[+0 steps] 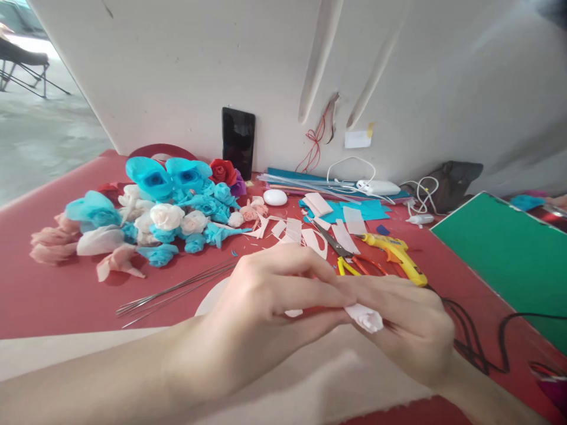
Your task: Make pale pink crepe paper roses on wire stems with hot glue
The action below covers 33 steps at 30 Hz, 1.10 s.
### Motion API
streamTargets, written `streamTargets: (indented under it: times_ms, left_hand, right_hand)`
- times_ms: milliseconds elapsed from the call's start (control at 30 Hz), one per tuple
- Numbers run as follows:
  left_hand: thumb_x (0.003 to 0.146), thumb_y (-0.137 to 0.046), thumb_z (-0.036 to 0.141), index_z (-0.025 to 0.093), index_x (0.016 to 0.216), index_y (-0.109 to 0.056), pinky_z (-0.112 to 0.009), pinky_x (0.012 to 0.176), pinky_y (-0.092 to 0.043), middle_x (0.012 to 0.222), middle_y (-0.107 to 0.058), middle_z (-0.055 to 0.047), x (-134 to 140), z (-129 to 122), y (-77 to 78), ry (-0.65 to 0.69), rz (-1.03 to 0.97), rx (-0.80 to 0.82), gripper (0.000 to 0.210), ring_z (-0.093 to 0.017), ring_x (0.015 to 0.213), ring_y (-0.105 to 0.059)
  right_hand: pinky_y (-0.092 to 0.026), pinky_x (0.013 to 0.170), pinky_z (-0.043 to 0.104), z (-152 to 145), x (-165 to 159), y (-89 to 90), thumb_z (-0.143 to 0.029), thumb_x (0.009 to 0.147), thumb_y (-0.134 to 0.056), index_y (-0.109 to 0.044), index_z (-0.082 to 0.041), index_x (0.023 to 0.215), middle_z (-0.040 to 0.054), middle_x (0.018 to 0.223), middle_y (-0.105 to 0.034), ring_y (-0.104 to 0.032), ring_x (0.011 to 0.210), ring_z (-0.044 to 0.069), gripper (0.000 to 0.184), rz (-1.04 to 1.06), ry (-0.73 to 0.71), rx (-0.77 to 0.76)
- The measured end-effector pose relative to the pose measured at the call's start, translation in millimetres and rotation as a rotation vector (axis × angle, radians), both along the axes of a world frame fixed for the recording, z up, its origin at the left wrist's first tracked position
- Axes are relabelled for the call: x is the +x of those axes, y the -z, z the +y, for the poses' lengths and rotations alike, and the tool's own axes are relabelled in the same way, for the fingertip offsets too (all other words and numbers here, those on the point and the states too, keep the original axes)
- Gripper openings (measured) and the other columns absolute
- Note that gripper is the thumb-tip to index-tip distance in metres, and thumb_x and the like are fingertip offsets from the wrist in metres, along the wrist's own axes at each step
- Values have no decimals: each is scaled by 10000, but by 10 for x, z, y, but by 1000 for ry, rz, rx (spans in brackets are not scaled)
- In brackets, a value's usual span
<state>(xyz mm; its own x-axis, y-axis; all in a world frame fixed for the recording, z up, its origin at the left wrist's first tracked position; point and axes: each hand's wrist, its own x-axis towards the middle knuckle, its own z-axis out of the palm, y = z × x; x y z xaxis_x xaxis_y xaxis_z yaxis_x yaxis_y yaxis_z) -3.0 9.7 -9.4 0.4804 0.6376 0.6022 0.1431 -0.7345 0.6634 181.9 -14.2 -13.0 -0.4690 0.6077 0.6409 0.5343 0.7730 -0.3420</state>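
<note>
A small rolled white paper flower (pixel 367 317) is pinched between my two hands, its ruffled end pointing down to the right. My right hand (pixel 403 321) has its fingers closed around the flower's side. From the left, my left hand (pixel 270 307) presses thumb and fingertips together at the same spot, with a bit of white paper (pixel 293 313) showing between its fingers. Under both hands spreads a large pale sheet (pixel 310 383). Just beyond my fingers lie scissors (pixel 332 239) with pale paper strips (pixel 292 230).
Blue, white and pink paper flowers (pixel 166 217) are heaped at the left. Metal wires (pixel 172 290) lie before them. To the right are a yellow glue gun (pixel 396 254), its black cord (pixel 473 348) and a green board (pixel 500 254). A phone (pixel 238 141) leans on the wall.
</note>
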Motion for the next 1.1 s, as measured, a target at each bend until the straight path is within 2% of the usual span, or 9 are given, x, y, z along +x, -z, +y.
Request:
streamTargets:
  times_ms: [167, 333, 433, 500, 667, 767, 867, 1000, 1100]
  left_hand:
    - [766, -647, 174, 221, 847, -685, -151, 596, -489, 779, -640, 17, 7, 13, 24, -9, 28, -47, 101, -84, 668, -593]
    - [741, -644, 170, 242, 1163, -509, -159, 606, -488, 855, -600, 31, 14, 101, 58, -85, 109, -119, 448, -75, 648, -545]
    - [773, -563, 158, 203, 1146, -513, -182, 619, -500, 986, -597, -10, 3, 225, 96, -62, 197, -241, 378, -88, 694, -563]
    - [793, -516, 153, 184, 1048, -582, -199, 626, -498, 958, -612, -24, -14, 320, 140, -38, 291, -302, 265, -98, 703, -575]
    - [791, -488, 103, 171, 860, -667, -198, 637, -480, 856, -667, -18, -59, 483, 280, 114, 403, -277, 203, -110, 721, -590]
    - [762, -528, 79, 179, 859, -698, -200, 693, -488, 879, -670, -21, -69, 503, 337, 262, 465, -227, 220, -120, 764, -607]
    - [746, -541, 51, 170, 907, -701, -207, 752, -485, 916, -668, -35, -66, 477, 364, 334, 511, -178, 257, -140, 836, -610]
    - [758, -533, 56, 165, 1012, -666, -262, 811, -475, 965, -651, -63, -39, 415, 403, 341, 542, -116, 307, -177, 896, -596]
    - [777, -507, 68, 163, 1007, -663, -288, 796, -473, 966, -650, -77, -3, 367, 439, 365, 551, -69, 294, -189, 880, -596]
  right_hand:
    - [-565, 674, 211, -6, 35, 40, -148, 826, -558, -636, -242, 966, -6, 904, -707, -678, 745, 139, 187, 8, 33, -21]
    - [-539, 770, 228, 60, 121, 94, -70, 767, -607, -614, -260, 1058, -17, 986, -690, -660, 864, 146, 348, -25, 114, -1]
    - [-535, 771, 255, 114, 147, 99, -50, 777, -574, -614, -249, 1068, -2, 984, -689, -656, 869, 153, 355, -10, 153, -10]
    - [-530, 773, 262, 145, 154, 98, -40, 787, -556, -618, -245, 1046, -1, 955, -693, -657, 845, 145, 336, 7, 173, -4]
    - [-521, 748, 229, 199, 171, 105, -2, 788, -540, -629, -208, 973, 10, 914, -700, -657, 811, 122, 292, 19, 198, 6]
    - [-519, 694, 215, 218, 194, 113, -33, 796, -554, -640, -199, 902, 9, 881, -705, -659, 767, 118, 215, 26, 214, 29]
    - [-507, 683, 220, 229, 215, 111, -87, 813, -554, -643, -199, 840, 2, 829, -707, -656, 745, 124, 146, 25, 227, 37]
    - [-472, 627, 228, 229, 247, 66, -186, 830, -549, -632, -188, 758, 10, 774, -689, -633, 704, 137, 110, -13, 287, -94]
    - [-408, 497, 210, 245, 306, 10, -292, 839, -535, -632, -193, 772, -13, 677, -645, -565, 574, 111, 155, -120, 315, -362]
